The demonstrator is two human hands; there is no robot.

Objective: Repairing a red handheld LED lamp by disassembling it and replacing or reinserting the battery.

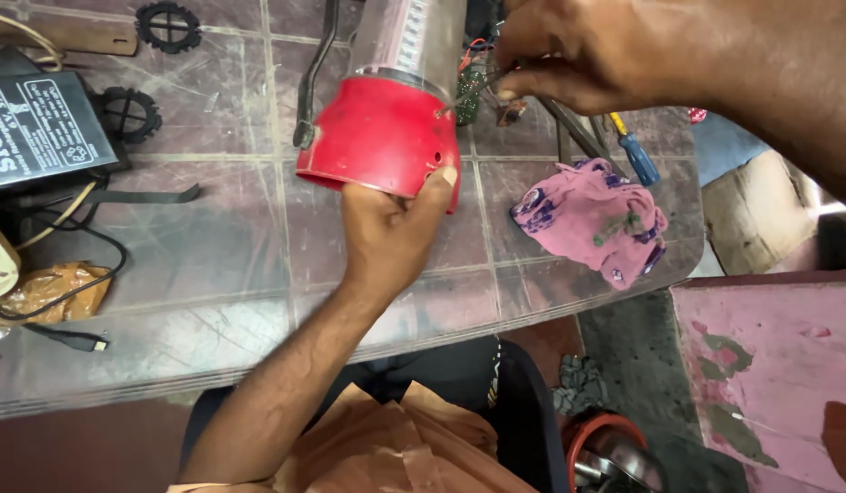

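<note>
A small repair workshop. The worn, scratched tiled worktop point(240, 265) carries a blue-handled screwdriver point(635, 151) at two o'clock, a black battery point(39, 128) with loose cables point(67, 265) at nine, black plastic gear-like rings point(168, 25) at eleven, and a stained pink rag point(592, 219) at three.

**One labelled black box, one crinkled wrapper**

A black rectangular box point(41, 128) lies flat at the table's far left edge, well apart from the left hand point(391, 224) and farther still from the right hand point(569, 55). Its top carries a label printed in white, with a framed panel of small white symbols beside the lettering. Nearer the person, also left of the left hand, sits a crumpled orange-brown plastic wrapper point(48, 290), crossed by a black cable.
</note>
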